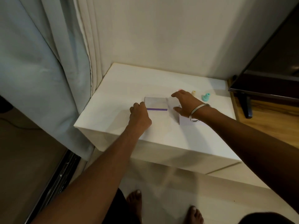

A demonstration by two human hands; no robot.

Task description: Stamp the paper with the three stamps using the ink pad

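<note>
Purple-edged ink pad [156,104] – btwn grips, left grip [140,116] touching

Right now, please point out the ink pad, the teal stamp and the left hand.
ink pad [156,102]: head view, on its pale top face.
teal stamp [205,96]: head view, on its body.
left hand [140,115]: head view, on its back.

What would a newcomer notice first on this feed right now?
Two hands meet mid-table: the left hand rests at the ink pad, while the right hand, fingers spread, hovers beside it. Behind it stand small stamps, a teal stamp the brightest.
</note>
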